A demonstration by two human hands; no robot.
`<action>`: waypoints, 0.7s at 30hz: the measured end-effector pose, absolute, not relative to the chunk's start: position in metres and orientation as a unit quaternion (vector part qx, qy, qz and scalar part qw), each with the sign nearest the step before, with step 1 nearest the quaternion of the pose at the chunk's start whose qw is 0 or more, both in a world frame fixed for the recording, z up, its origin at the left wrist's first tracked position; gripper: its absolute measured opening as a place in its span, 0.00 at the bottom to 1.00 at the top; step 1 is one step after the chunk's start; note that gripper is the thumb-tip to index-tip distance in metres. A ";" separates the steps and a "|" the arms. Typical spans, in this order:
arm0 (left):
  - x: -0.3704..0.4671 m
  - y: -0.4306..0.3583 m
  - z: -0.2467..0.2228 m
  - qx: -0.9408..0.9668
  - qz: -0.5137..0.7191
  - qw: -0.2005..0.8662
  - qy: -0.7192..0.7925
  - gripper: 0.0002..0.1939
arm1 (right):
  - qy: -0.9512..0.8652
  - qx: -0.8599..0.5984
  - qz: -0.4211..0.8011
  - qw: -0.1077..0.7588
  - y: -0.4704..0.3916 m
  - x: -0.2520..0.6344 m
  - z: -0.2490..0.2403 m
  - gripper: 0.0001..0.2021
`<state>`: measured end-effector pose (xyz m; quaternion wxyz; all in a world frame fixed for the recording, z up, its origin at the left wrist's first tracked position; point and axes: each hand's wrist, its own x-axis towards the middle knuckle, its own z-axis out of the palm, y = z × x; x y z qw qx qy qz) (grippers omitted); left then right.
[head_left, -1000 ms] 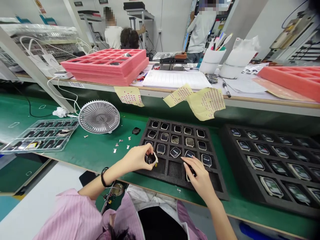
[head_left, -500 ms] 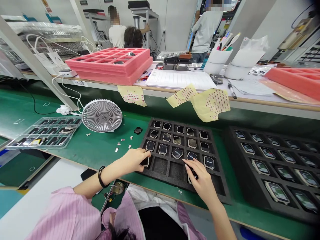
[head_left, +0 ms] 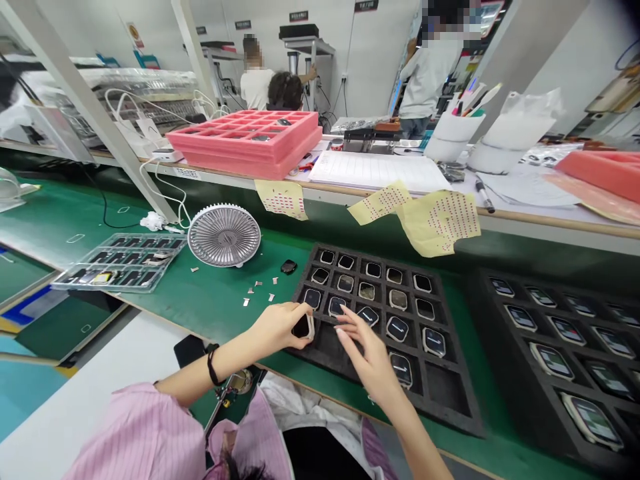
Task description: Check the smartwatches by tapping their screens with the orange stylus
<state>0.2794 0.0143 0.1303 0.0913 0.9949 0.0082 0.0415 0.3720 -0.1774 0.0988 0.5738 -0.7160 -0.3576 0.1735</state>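
A black foam tray (head_left: pixel 453 407) with square pockets lies on the green bench in front of me, and most pockets hold a smartwatch body. My left hand (head_left: pixel 277 326) pinches one dark watch body (head_left: pixel 303 327) at the tray's near left corner. My right hand (head_left: pixel 367 360) hovers over the near row with fingers spread and holds nothing. Just to its right a watch body (head_left: pixel 401 369) sits in its pocket.
A second black foam tray (head_left: pixel 505 353) of watches lies to the right. A small grey fan (head_left: pixel 224 235), a clear plastic tray (head_left: pixel 120 261), small loose metal pieces (head_left: pixel 257 292) and one loose watch body (head_left: pixel 289 267) are on the left. Pink foam trays (head_left: pixel 250 137) and other people stand behind.
My right hand let go of the watch it was setting in the near row and moved left toward my left hand. The left hand keeps its watch at the tray's near left corner.
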 end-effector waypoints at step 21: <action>0.265 0.079 0.113 0.958 0.101 0.224 0.150 0.10 | -0.159 -0.485 0.438 0.740 -0.140 0.361 0.094 0.21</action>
